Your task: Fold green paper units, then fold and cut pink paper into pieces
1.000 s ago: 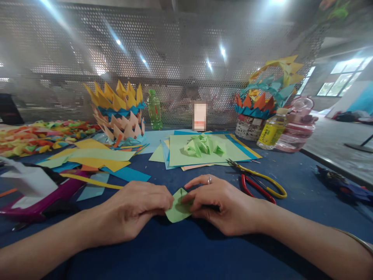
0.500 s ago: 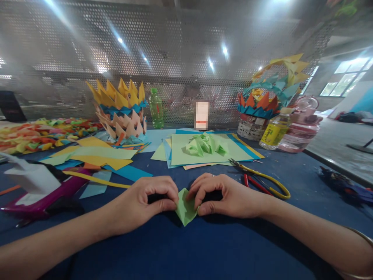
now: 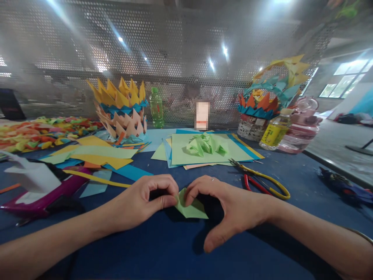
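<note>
A small folded piece of green paper lies on the dark blue table in front of me, one flap reaching out to the right. My left hand pinches its left edge between thumb and fingers. My right hand is spread, its fingertips touching the upper part of the paper and its thumb held well away, lower down. Beyond my hands, several folded green pieces rest on a stack of coloured sheets.
Scissors lie right of the stack. Yellow and green strips and a purple tool are at the left. Paper crowns stand behind, near a green bottle. A yellow-labelled bottle stands back right.
My right thumb has come off the paper and moved down, opening the hand. The paper's right side now spreads out to the right. My left hand keeps its pinch.
</note>
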Motion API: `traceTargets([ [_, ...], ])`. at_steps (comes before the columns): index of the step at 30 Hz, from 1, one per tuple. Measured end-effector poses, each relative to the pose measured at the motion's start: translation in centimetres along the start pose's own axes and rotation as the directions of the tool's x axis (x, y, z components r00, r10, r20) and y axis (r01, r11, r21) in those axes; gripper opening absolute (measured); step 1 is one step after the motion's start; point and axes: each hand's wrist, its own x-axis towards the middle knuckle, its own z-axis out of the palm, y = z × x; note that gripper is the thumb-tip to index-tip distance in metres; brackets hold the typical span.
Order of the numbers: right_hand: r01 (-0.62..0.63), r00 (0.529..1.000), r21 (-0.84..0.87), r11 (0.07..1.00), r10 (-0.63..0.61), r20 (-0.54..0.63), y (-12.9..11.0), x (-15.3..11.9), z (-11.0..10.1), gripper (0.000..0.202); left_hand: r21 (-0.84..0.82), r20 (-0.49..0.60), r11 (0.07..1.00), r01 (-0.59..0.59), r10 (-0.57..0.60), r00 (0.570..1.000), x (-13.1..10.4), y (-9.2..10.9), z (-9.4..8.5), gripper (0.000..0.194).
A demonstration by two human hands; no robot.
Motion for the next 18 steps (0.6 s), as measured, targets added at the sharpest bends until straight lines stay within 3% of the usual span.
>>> traceTargets([
  [2,-0.017,0.999,-0.017,1.000,0.016,-0.037,0.0,0.0,0.3,0.049,-0.008,-0.003,1.000,0.027,-0.027,1.000,0.0,0.0,-0.1,0.017],
  [8,0.007,1.000,0.093,0.996,-0.004,-0.025,0.1,0.6,0.4,0.004,-0.035,0.019,0.999,0.038,-0.037,0.999,-0.1,0.0,-0.2,0.015],
  [11,-0.017,0.999,0.134,0.991,0.021,-0.031,0.4,0.7,0.3,0.005,-0.053,0.019,0.998,0.016,-0.015,1.000,-0.1,0.0,-0.2,0.016],
  [18,-0.074,0.981,0.120,0.990,0.094,-0.168,1.2,0.8,1.7,0.010,0.020,-0.020,1.000,-0.017,0.018,1.000,-0.2,0.3,0.4,0.011],
])
